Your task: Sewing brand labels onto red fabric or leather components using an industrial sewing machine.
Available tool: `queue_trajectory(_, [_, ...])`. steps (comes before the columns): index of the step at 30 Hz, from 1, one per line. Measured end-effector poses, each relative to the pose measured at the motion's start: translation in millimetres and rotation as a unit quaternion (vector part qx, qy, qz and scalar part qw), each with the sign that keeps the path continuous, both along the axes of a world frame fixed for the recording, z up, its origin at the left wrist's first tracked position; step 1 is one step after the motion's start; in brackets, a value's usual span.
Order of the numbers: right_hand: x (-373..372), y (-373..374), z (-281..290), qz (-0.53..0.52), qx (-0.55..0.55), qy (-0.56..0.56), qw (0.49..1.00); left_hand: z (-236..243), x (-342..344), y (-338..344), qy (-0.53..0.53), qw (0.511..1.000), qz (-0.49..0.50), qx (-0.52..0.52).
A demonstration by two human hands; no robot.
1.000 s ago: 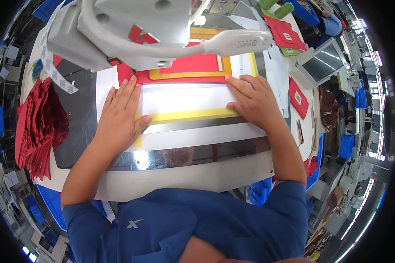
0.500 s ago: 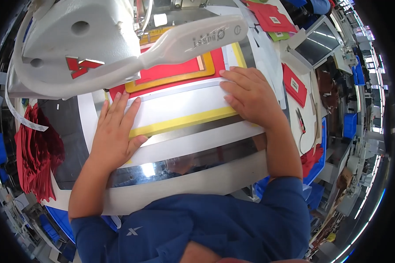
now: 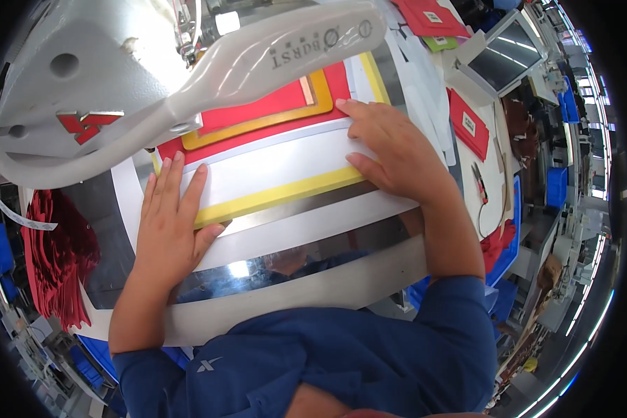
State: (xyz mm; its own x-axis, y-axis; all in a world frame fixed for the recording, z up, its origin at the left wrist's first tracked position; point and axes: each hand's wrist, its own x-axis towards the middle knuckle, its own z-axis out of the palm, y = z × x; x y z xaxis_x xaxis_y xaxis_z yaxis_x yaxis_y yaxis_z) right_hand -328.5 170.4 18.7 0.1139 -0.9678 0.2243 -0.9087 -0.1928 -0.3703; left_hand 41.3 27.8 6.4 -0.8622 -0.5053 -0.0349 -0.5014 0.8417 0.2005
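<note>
My left hand [image 3: 166,233] lies flat on the left side of a white sheet [image 3: 272,166] with a yellow strip [image 3: 279,197] along its near edge. Its fingers are stretched and slightly apart, the fingertips at the edge of a red fabric piece [image 3: 338,82]. On the sheet's right side rests my right hand [image 3: 400,150], fingers extended and thumb apart, index fingertip touching the red fabric. A yellow frame [image 3: 321,94] lies on that fabric. A white lamp [image 3: 306,43] on a curved arm hides part of the frame.
A large white machine head [image 3: 83,59] stands at the far left. Dark red fabric pieces [image 3: 59,258] hang at the left edge. To the right are a red packet [image 3: 469,125], small snips [image 3: 480,182], a screen [image 3: 505,59] and a blue bin [image 3: 512,244].
Both hands, the sheet and the yellow frame have shifted slightly left in the picture. The machine head and lamp now appear larger and further left. My hands keep their flat pose.
</note>
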Motion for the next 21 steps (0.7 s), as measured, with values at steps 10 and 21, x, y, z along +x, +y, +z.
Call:
queue_trajectory(10, [2.5, 3.7, 0.7, 0.034, 0.002, 0.052, 0.998, 0.1, 2.1, 1.9, 0.002, 1.000, -0.013, -0.015])
queue_trajectory(21, [0.4, -1.5, -7.2, 0.004, -0.063, 0.011, 0.998, 2.3, 4.7, 1.6, 0.024, 0.998, -0.036, -0.039])
